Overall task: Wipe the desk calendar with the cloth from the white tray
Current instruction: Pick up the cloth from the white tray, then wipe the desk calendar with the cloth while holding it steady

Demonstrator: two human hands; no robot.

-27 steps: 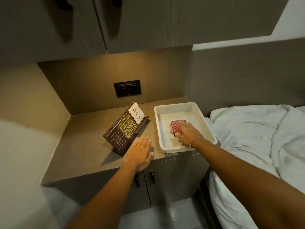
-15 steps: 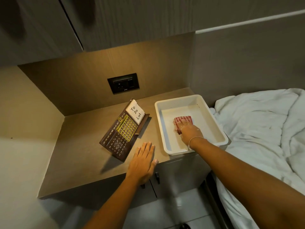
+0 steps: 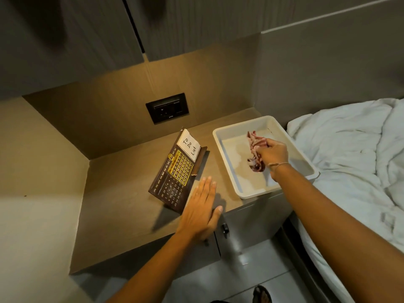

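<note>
A dark brown desk calendar [image 3: 175,173] with a yellow date grid and a white "To Do List" note leans tilted on the bedside counter. To its right stands the white tray [image 3: 227,169]. My right hand [image 3: 272,153] is over the tray, shut on a red-and-white striped cloth [image 3: 254,145] that hangs crumpled above the tray floor. My left hand [image 3: 202,209] lies flat on the counter, fingers together, just right of the calendar's lower corner, holding nothing.
A black wall socket [image 3: 168,108] sits in the back panel above the counter [image 3: 122,206]. Overhead cabinets hang above. Cabinet doors with small handles [image 3: 225,229] are under the counter. A bed with rumpled white bedding [image 3: 349,162] lies right of the tray.
My right hand has closed on the cloth and lifted it off the tray floor; it now hangs unfolded. My left hand has stayed flat by the calendar.
</note>
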